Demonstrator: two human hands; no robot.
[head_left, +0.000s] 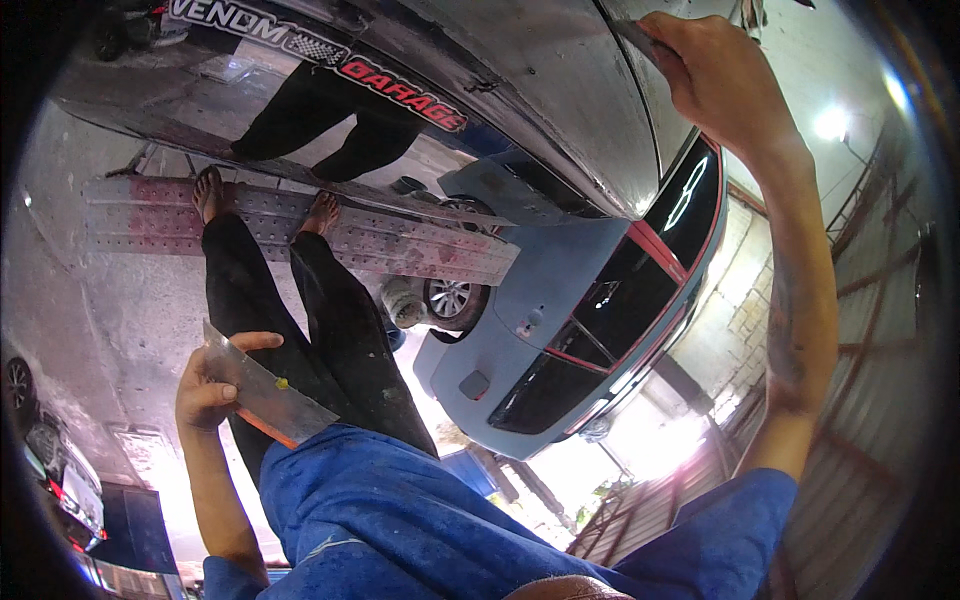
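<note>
My left hand (208, 388) is closed around a flat metal putty plate (268, 383) with an orange edge, thumb on its face. A small yellow dab (283, 383) sits on the plate. Raised at the upper right, my right hand (715, 80) pinches a thin dark flat blade (645, 45) that looks like a putty spreader. That blade lies against or very near the dull grey panel (560, 80) of a vehicle. Its exact contact is hard to make out.
I stand barefoot on a raised perforated metal plank (370, 235) beside the vehicle, whose dark glass (290, 85) carries stickers. Beyond stands a grey-primed car (545, 270) with red window frames. A round container (403, 302) is near its wheel. Another car (65, 470) is at the left.
</note>
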